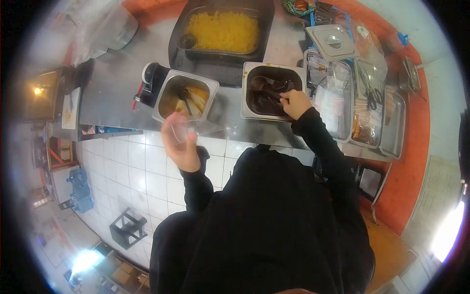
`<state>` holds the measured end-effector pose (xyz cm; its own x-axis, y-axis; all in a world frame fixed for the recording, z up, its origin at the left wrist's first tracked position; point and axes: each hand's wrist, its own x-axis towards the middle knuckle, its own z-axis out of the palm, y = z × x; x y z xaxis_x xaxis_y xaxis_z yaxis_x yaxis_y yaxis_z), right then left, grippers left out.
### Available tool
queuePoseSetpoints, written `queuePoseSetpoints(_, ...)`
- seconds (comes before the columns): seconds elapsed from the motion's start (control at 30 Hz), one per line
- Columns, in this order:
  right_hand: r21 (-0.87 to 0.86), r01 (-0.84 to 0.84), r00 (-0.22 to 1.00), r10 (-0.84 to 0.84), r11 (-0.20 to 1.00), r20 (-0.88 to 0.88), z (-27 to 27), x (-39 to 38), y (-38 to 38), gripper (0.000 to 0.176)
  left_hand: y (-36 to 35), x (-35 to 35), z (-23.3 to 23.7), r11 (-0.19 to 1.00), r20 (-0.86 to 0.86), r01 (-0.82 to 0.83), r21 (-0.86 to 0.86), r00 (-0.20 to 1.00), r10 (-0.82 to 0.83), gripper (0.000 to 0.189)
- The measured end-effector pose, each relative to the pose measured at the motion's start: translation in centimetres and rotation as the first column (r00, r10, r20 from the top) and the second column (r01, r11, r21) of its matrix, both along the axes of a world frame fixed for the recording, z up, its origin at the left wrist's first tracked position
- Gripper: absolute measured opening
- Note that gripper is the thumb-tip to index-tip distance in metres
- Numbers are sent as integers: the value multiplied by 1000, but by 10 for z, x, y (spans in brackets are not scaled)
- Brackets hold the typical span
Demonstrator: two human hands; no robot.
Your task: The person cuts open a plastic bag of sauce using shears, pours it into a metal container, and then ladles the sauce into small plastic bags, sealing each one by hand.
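At the near edge of the worktop (117,93), your left hand (182,145) pinches a clear cup (183,128), seemingly unfilled, while your right hand (295,104) grips the spoon (264,88) in the dark sauce pan (245,98): scooping appears underway, transfer outstanding.

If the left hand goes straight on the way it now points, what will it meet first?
Probably the near rim of the steel pan of orange-brown sauce, just beyond the clear cup that the left hand holds; depth is unclear.
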<state>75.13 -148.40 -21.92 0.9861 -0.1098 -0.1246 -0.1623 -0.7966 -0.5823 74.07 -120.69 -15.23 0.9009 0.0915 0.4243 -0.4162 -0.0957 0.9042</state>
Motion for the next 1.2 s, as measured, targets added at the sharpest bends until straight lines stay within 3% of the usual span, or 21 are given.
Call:
queuePoseSetpoints(0.07,45,23,999,-25,999,40,-3,-6,-5,23,-1,0,0,1000,16,0,12,1000,0,48)
queuePoseSetpoints(0.13,95,49,996,-56,994,74,-6,-12,-8,25,-1,0,-1,995,-3,20,-96,1000,-21,50)
queuePoseSetpoints(0.2,289,89,988,-121,953,97,-7,-20,-12,28,-2,4,1,997,34,9,-73,999,-6,53)
queuePoseSetpoints(0.33,336,126,987,-153,933,55,-5,-25,-12,28,-9,13,13,995,151,-17,-96,988,31,59)
queuePoseSetpoints(0.43,391,100,975,-168,915,143,-1,-31,-13,28,-13,18,27,996,171,5,-91,985,11,58)
queuePoseSetpoints(0.67,357,44,956,-143,933,255,58,-43,-32,29,-60,47,46,961,76,111,-253,993,-95,45)
queuePoseSetpoints(0.73,391,36,959,-142,920,246,81,-48,-36,29,-69,67,31,997,161,57,-48,986,-49,43)
queuePoseSetpoints(0.9,322,46,959,-132,946,250,84,-55,-49,28,-94,91,3,999,147,25,-41,989,-19,42)
queuePoseSetpoints(0.97,307,40,958,-123,951,259,83,-56,-53,28,-104,90,-1,995,45,60,-78,997,-57,42)
queuePoseSetpoints(1.1,350,3,945,-117,937,305,104,-58,-63,27,-108,101,-32,993,85,21,118,996,-31,43)
queuePoseSetpoints(1.2,408,-30,931,-123,912,343,132,-57,-65,27,-116,102,-42,987,103,35,155,993,-51,44)
